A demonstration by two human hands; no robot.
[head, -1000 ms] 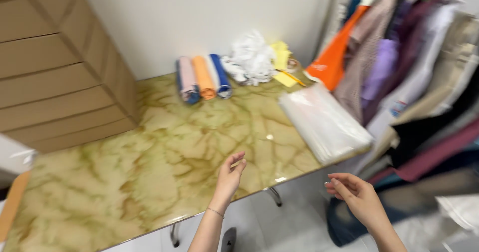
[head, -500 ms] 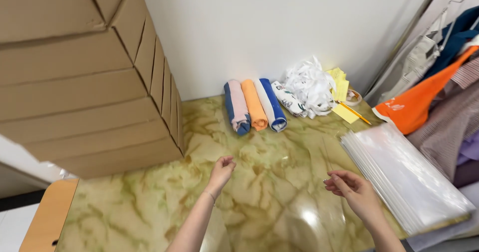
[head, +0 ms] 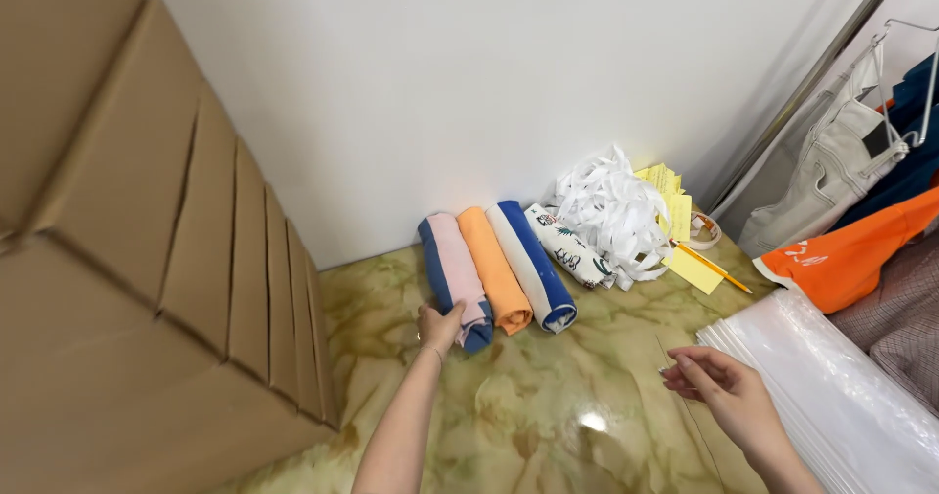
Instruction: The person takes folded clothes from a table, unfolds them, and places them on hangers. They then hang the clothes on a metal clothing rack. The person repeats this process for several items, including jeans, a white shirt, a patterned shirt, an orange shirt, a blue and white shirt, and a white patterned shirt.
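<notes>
Head view, single frame. I logged the left hand [head: 439, 326] at the centre of the frame, its grip closed on the near end of the pink and blue roll [head: 454, 279], thumb on top and fingers wrapped round the end. That roll lay on the green marbled tabletop [head: 548, 396], leftmost of a row, touching the orange roll [head: 494, 282]; next to the right came the blue and white roll [head: 533, 276], then a white patterned roll [head: 567, 247]. All four pointed back toward the white wall [head: 469, 93].

The right hand [head: 719, 391] hovered at the lower right, above the tabletop, well apart from the rolls. Its thumb and forefinger were pressed together as if pinching something thin; I could not tell what.

Just right of that hand lay a stack of clear plastic bags [head: 831, 396]. Behind the rolls I noted a heap of white strips [head: 611, 210], yellow notes [head: 685, 245] and a pencil [head: 714, 267]. Cardboard boxes [head: 147, 259] filled the left side. Clothes on a rack [head: 861, 181] occupied the upper right.
</notes>
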